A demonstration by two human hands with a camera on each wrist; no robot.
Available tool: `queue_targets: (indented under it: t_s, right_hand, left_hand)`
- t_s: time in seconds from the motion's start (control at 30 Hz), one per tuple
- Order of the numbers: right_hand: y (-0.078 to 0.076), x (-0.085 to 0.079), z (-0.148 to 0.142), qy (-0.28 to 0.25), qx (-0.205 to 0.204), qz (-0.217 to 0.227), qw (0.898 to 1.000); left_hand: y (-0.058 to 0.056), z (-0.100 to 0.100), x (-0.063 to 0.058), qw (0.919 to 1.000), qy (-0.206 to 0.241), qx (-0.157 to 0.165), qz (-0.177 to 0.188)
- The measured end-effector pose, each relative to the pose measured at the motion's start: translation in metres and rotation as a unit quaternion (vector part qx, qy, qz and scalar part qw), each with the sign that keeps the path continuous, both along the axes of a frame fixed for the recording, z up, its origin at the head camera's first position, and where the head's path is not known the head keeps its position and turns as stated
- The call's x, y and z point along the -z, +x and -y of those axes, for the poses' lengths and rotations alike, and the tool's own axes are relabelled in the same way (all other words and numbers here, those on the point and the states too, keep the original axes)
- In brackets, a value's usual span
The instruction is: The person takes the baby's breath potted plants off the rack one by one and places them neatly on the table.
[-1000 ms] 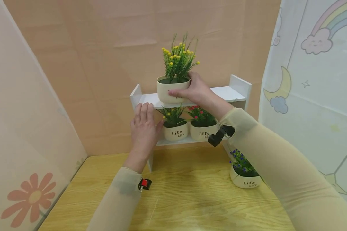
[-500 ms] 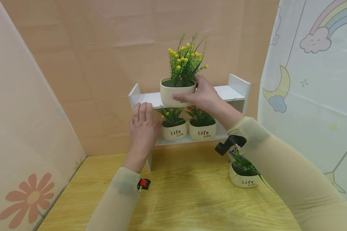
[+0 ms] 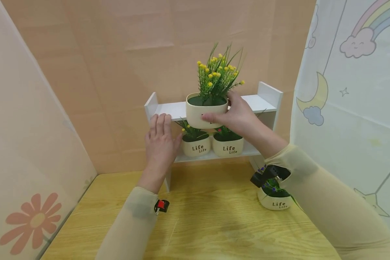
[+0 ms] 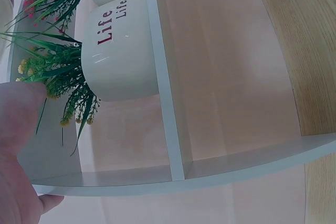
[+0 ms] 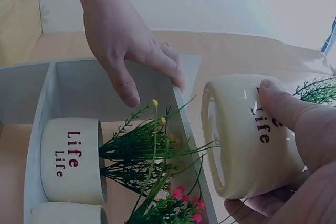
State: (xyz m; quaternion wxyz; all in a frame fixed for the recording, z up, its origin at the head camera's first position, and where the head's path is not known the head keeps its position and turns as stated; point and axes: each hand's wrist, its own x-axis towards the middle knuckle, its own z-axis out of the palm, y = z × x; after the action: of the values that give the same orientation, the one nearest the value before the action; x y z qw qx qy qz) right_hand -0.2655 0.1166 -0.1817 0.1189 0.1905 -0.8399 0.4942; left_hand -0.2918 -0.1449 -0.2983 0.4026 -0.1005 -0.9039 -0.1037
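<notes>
While the right hand curls its fingers and thumb round the right end of a cream pot bearing yellow flowers, the left hand rests its extended fingers over the front edge of the top board of a white shelf, near the left end, its thumb spread apart. The cream pot is held upright at the front of that board, near the middle; whether the two touch cannot be told. On the lower board stand two similar pots printed "Life": the left pot, with yellow blooms, and the right pot, with pinkish-red blooms. A blue-flowered pot stands on the wooden desk near the shelf's right side, partly hidden by the black camera on the right sleeve. Behind hangs a peach cloth
</notes>
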Motion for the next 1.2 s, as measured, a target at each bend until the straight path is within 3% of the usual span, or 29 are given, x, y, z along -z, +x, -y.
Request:
queue_targets:
  t_s: [0.37,0.67,0.83,1.07,1.2]
  right_hand:
    - [0.016,0.013,-0.004,-0.018,-0.014,0.0,1.0]
    - [0.031,0.019,-0.003,0.019,0.008,0.002,1.0]
    - [0.038,0.026,-0.003,0.012,0.001,0.009,1.0]
    - [0.045,0.038,-0.001,0.028,0.018,0.024,0.999]
    - [0.048,0.048,-0.001,0.015,0.001,0.026,1.0]
  left_hand:
    - [0.002,-0.001,-0.001,0.9999,-0.009,-0.004,0.011]
    - [0.002,0.0,-0.003,0.9994,-0.011,-0.011,0.032]
    - [0.001,-0.001,-0.003,0.999,-0.01,-0.011,0.042]
    - [0.002,-0.001,-0.002,0.9992,-0.016,-0.014,0.034]
    - [0.001,0.0,-0.001,0.9994,-0.013,-0.014,0.029]
